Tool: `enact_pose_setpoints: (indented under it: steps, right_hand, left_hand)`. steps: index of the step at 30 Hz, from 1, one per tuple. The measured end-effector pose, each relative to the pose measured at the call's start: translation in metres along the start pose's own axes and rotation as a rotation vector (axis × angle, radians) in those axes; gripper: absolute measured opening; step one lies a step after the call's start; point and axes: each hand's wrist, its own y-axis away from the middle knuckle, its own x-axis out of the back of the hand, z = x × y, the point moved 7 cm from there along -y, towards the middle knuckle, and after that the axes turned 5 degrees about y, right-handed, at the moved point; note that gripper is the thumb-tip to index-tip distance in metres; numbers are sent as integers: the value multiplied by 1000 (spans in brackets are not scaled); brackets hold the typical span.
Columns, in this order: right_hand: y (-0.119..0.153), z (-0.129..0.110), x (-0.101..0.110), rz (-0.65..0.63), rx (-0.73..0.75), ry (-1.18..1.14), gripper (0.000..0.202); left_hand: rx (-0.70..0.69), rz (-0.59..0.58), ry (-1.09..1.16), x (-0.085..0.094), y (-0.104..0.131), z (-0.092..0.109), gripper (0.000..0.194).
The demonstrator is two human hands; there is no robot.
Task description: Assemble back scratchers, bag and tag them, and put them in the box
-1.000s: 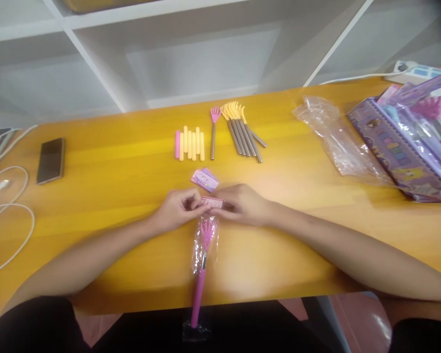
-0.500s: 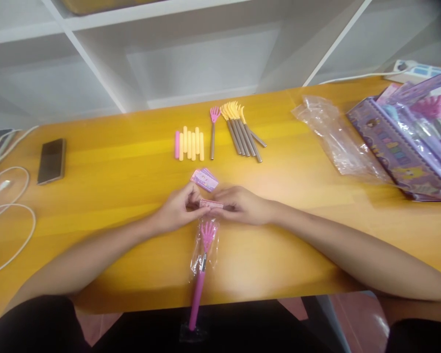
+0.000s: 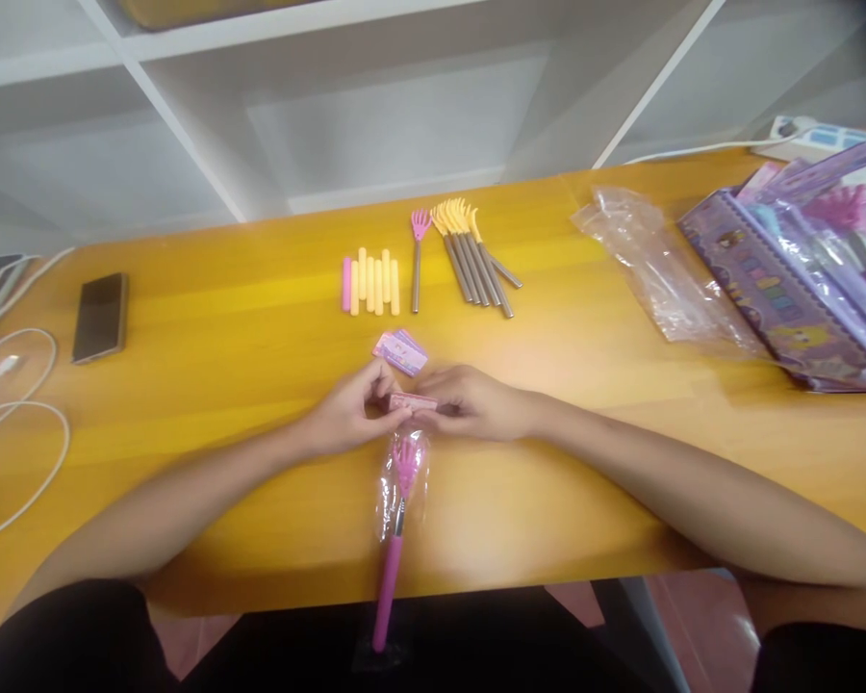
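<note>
Between my left hand (image 3: 353,406) and my right hand (image 3: 476,404) is a small pink printed card (image 3: 413,402), pinched by the fingers of both. Right below the hands, a pink back scratcher (image 3: 388,587) with a hand-shaped head lies in a clear plastic bag (image 3: 424,481); its handle reaches past the table's front edge. The bag's top is at my fingertips, and I cannot tell whether they grip it too. Just beyond the fingers lies a small pile of purple and pink cards (image 3: 402,352).
Yellow handle sleeves and a pink sleeve (image 3: 346,285) lie near the table's back. Beside them are a pink scratcher rod (image 3: 417,274) and several yellow-headed rods (image 3: 476,260). A plastic bag (image 3: 664,269) and a purple display box (image 3: 772,298) stand right; a phone (image 3: 101,318) and white cables (image 3: 43,404) left.
Both hands stay in place, still holding the card. The bagged back scratcher and its plastic have shifted very slightly; otherwise the view has only drifted a little.
</note>
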Motion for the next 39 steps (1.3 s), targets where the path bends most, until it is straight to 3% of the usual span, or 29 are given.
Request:
enact_pose_setpoints:
  steps: [39]
  right_hand:
    - [1,1,1,-25,-41,26,11]
  left_hand:
    - [-60,-6,-49,2,-1,4,31]
